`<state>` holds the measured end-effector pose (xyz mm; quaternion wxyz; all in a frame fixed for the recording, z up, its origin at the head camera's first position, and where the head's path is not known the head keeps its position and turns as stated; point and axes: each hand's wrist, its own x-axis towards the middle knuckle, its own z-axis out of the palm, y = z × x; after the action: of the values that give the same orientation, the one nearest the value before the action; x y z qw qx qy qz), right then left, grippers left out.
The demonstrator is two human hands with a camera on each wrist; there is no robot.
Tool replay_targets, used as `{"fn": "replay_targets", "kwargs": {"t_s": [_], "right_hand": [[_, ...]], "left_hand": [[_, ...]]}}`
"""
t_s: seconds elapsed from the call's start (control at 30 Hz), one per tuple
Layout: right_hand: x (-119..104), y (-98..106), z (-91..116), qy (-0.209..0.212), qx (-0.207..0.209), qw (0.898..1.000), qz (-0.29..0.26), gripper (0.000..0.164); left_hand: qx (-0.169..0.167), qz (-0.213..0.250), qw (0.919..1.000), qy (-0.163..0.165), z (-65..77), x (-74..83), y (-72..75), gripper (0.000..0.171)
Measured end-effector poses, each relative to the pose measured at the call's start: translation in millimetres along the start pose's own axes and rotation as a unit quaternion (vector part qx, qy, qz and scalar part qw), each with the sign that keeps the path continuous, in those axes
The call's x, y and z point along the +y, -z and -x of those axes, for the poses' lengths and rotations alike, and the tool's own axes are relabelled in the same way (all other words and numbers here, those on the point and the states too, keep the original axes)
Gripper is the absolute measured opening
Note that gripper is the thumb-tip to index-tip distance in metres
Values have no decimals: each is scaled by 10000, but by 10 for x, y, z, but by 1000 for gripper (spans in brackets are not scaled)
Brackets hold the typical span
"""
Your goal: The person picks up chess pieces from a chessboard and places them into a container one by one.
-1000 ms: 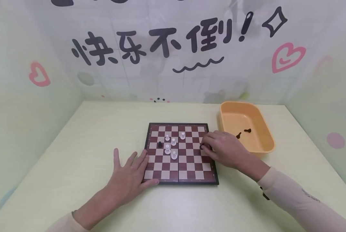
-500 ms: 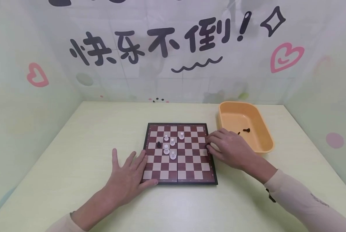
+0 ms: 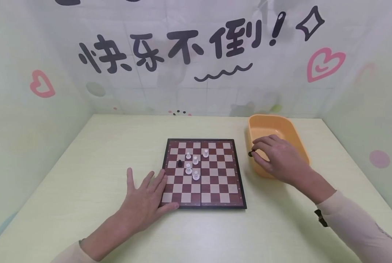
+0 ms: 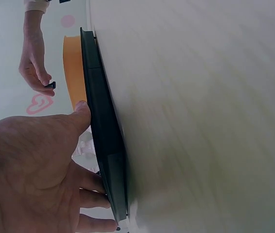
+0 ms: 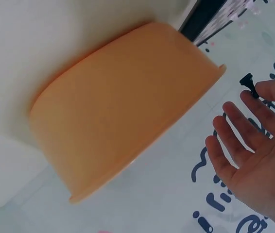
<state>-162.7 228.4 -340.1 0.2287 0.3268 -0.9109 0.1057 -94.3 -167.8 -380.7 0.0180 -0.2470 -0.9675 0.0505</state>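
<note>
A black chess piece (image 5: 249, 84) is pinched between the thumb and forefinger of my right hand (image 3: 279, 157), up at the near left rim of the orange basin (image 3: 296, 137). In the right wrist view the other fingers are spread apart. My left hand (image 3: 144, 206) lies with fingers fanned at the lower left corner of the chessboard (image 3: 220, 179), thumb and fingertips on its edge. Several white chess pieces (image 3: 188, 169) and one black pawn-like piece (image 3: 180, 163) stand on the board's left half and near its centre fold.
The basin stands on the pale table (image 3: 123, 142), just right of the board; my right hand covers part of its inside. A printed sheet (image 3: 149, 87) with writing and hearts rises behind the table, with pale walls on both sides.
My right hand has lifted off the board's right edge, carrying the black chess piece right to the basin. My left hand and the standing pieces have stayed put.
</note>
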Motion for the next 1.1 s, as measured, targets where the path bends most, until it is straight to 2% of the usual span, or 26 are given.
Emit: {"fn": "replay_targets", "kwargs": {"t_s": [0.23,0.87,1.1], "right_hand": [[113,72,87,88,24,9999,51,10],[340,154,317,-670,-367,9967,267,20],[367,146,353,-717,-289,9966,287,20]], "left_hand": [[-43,-37,10000,8,2,-5,13,90],[-23,-52,10000,-6,-13,-13,-1,89],[-35,14,10000,26,-16,-19,-13,90]]}}
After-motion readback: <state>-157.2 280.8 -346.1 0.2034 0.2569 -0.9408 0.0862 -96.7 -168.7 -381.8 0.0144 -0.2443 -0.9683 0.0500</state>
